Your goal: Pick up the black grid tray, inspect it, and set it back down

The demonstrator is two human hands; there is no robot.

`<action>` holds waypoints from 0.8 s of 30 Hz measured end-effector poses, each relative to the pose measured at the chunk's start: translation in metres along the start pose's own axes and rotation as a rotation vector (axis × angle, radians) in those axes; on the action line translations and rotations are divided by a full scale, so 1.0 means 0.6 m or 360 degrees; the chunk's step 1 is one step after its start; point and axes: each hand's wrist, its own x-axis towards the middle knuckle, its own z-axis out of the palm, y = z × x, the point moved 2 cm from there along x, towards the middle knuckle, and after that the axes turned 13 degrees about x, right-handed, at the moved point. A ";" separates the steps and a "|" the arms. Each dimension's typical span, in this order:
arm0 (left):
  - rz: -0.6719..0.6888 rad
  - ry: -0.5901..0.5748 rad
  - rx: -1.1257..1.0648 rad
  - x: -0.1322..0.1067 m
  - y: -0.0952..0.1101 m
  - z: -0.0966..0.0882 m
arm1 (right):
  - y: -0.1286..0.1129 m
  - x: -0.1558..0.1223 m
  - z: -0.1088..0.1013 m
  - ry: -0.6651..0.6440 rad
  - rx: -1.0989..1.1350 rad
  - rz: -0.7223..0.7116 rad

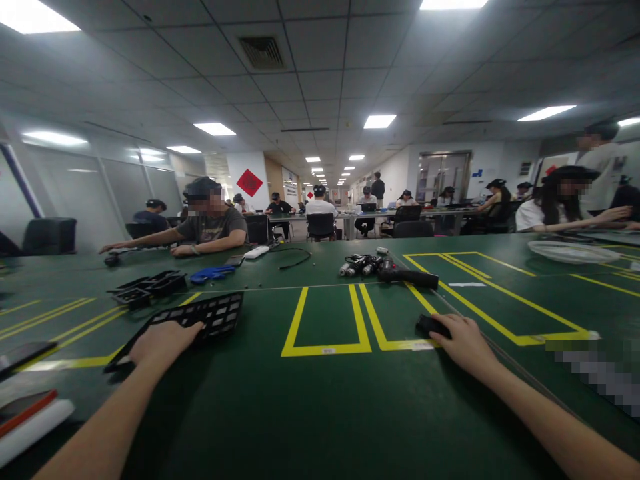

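Observation:
My left hand (165,343) grips the near side of a flat black panel with rows of square openings (220,317), tilted over the green table (320,413). My right hand (467,343) has its fingers closed around a small black block (431,325), its exact kind unclear. That block is at the right edge of a rectangle of yellow tape (380,323). Beyond it lies a black pistol-grip tool (407,277), beside a cluster of metal-ended cylinders (360,265). Black moulded trays (147,287) and a blue item (213,273) lie past the panel.
A co-worker (213,220) sits across the table, one arm stretched left. A white device (257,253) and a black cable (300,252) lie near them. At the right is a clear round dish (573,253); at the left edge, a dark flat device (25,355).

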 end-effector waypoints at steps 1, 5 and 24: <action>-0.0067 -0.0043 0.0075 -0.001 -0.006 0.001 | -0.001 -0.001 0.001 -0.0003 -0.0016 -0.0003; -0.0013 0.0048 0.0203 -0.017 0.017 -0.012 | -0.004 -0.003 0.004 0.0025 -0.0056 -0.0036; 0.1016 -0.0084 -0.0040 -0.130 0.183 0.040 | -0.010 -0.005 0.001 0.0132 -0.0044 -0.0023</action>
